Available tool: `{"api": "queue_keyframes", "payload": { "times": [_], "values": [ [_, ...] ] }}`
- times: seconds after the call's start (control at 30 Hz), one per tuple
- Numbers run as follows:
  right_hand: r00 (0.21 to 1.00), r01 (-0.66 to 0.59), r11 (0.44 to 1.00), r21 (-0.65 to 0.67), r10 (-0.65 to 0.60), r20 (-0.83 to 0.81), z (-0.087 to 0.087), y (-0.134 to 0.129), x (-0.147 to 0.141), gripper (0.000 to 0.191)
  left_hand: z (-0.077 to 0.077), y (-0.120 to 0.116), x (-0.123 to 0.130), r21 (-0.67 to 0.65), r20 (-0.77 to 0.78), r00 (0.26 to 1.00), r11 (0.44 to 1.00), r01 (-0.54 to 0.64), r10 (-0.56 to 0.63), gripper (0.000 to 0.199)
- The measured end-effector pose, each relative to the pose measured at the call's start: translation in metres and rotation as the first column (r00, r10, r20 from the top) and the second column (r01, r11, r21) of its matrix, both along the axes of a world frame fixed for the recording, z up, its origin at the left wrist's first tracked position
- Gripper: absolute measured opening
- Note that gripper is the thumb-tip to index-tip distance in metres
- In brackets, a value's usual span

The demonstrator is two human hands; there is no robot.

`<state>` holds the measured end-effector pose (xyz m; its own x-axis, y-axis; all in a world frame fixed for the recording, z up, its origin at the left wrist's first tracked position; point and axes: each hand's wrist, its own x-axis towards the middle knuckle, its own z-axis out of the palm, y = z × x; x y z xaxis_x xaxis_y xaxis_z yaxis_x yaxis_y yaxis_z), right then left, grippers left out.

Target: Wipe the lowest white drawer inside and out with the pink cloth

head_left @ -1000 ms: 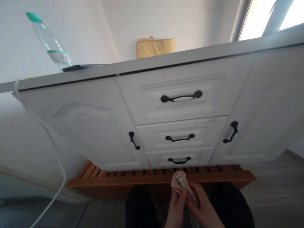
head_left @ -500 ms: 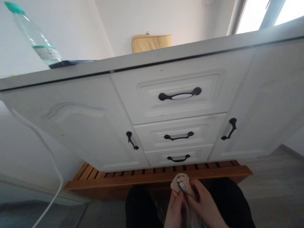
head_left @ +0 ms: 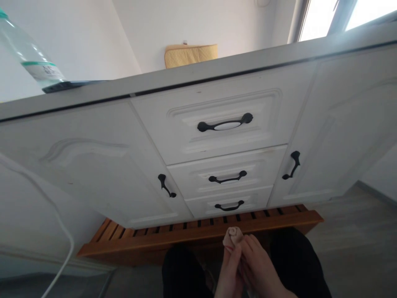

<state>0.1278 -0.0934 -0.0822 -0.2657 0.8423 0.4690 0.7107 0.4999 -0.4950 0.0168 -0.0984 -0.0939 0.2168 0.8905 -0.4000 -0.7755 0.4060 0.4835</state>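
Note:
A pale pink cloth (head_left: 232, 237), rolled into a small bundle with a spiral end on top, sticks up between my two hands at the bottom of the view. It may be a sock, but its kind is not clear. My left hand (head_left: 230, 269) grips it from the left with the thumb pressed against it. From the right, my right hand (head_left: 259, 263) closes around the same roll, its fingers bent together. The lower part of the cloth is hidden by both hands. My knees in dark trousers stand on either side.
Ahead is a white cabinet (head_left: 93, 178) with dark handles, above a slatted wooden platform (head_left: 198, 234). A clear bottle (head_left: 37, 62) and a dark flat object (head_left: 71, 85) rest on the cabinet top. A white cable (head_left: 58, 219) hangs at left.
My hands have drawn closer around the cloth, and its top now shows a tight spiral; the white strip seen between its folds is no longer visible. The camera has shifted slightly right.

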Motion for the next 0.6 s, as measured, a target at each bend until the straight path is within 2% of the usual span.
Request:
{"api": "queue_keyframes", "payload": {
  "times": [0.07, 0.13, 0.2, 0.3, 0.37, 0.4, 0.5, 0.53, 0.6],
  "values": [
    [0.995, -0.102, 0.993, -0.058, 0.101, -0.008, 0.004, -0.003, 0.0, 0.034, 0.014, 0.004, -0.003, -0.063, 0.022, 0.999, 0.998, -0.022, 0.023, 0.059],
    [0.982, -0.186, 0.975, -0.119, 0.181, -0.055, 0.005, -0.007, 0.001, 0.032, 0.024, 0.007, -0.006, -0.128, 0.008, 0.998, 0.989, -0.069, 0.07, 0.055],
    [0.972, -0.208, 0.971, -0.12, 0.191, -0.136, -0.001, -0.012, 0.001, 0.027, 0.03, 0.009, -0.009, -0.172, 0.02, 0.994, 0.979, -0.107, 0.112, 0.041],
    [0.968, -0.006, 0.994, -0.111, -0.022, -0.252, -0.02, -0.019, 0.006, 0.031, 0.037, 0.012, -0.014, -0.21, 0.08, 0.986, 0.97, -0.124, 0.143, 0.022],
    [0.949, 0.088, 0.971, -0.221, -0.15, -0.278, -0.031, -0.021, 0.015, 0.047, 0.041, 0.014, -0.018, -0.221, 0.064, 0.989, 0.968, -0.116, 0.133, 0.024],
    [0.946, 0.07, 0.952, -0.298, -0.158, -0.284, -0.033, -0.022, 0.019, 0.052, 0.043, 0.015, -0.02, -0.222, 0.047, 0.99, 0.968, -0.117, 0.13, 0.025],
    [0.931, -0.116, 0.872, -0.476, -0.073, -0.359, -0.027, -0.019, 0.031, 0.053, 0.05, 0.016, -0.025, -0.242, 0.042, 0.995, 0.967, -0.073, 0.086, 0.023],
    [0.913, -0.154, 0.845, -0.513, -0.077, -0.401, -0.021, -0.018, 0.032, 0.051, 0.052, 0.016, -0.025, -0.255, 0.061, 0.996, 0.966, -0.047, 0.065, 0.027],
    [0.863, -0.145, 0.804, -0.576, -0.181, -0.471, -0.012, -0.015, 0.033, 0.048, 0.056, 0.014, -0.025, -0.277, 0.11, 0.994, 0.961, 0.019, 0.012, 0.038]
  ]
}}
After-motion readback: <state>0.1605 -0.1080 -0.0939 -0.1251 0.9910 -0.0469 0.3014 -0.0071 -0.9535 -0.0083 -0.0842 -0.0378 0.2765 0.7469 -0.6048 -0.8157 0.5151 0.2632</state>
